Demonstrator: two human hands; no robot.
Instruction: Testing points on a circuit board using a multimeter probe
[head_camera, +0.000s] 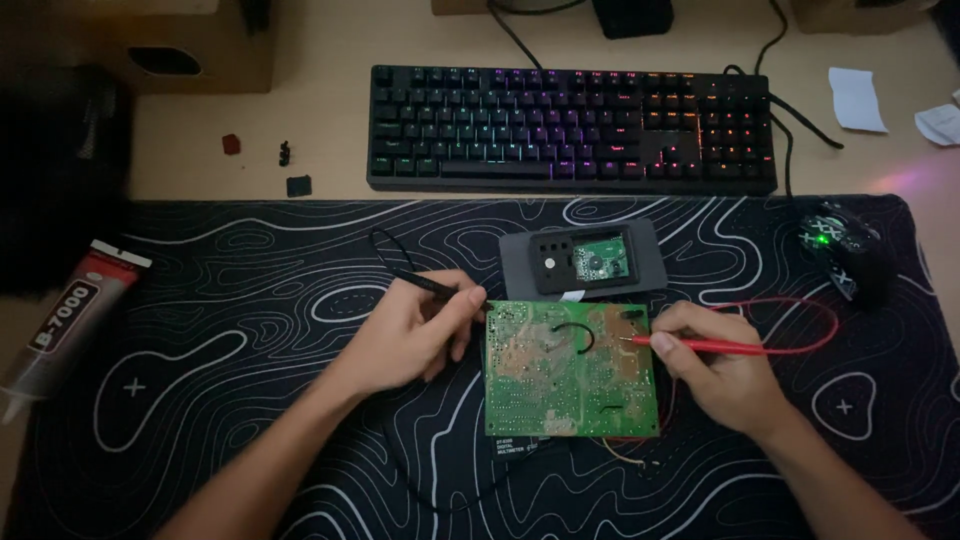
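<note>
You are looking down at your two hands over a green circuit board (570, 368). The board is lying flat on a black mat with white wavy lines (250, 300), and the mat is lying on the bench (320, 110).

Your left hand (415, 330) is pinching a black probe (432, 285) between the thumb and fingers. The probe tip is pointing at the top left edge of the board, just beside it. A thin black wire is running from the probe and looping up over the mat.

Your right hand (725, 370) is pinching a red probe (720, 346). Its tip is touching the board near the top right corner. A red wire (800, 305) is curving away behind that hand.

A dark grey device with a small open window (585, 258) is sitting just above the board, touching its top edge or almost touching it; you cannot tell which. A black meter is peeking out from under the bottom of the board.

A black keyboard with glowing keys (570, 128) is sitting farther back on the bench. A black mouse with a green light (845, 250) is resting at the right end of the mat. A tube of glue (65, 325) is lying at the left edge of the mat. A few small dark bits (298, 185) are lying on the bench, left of the keyboard.
</note>
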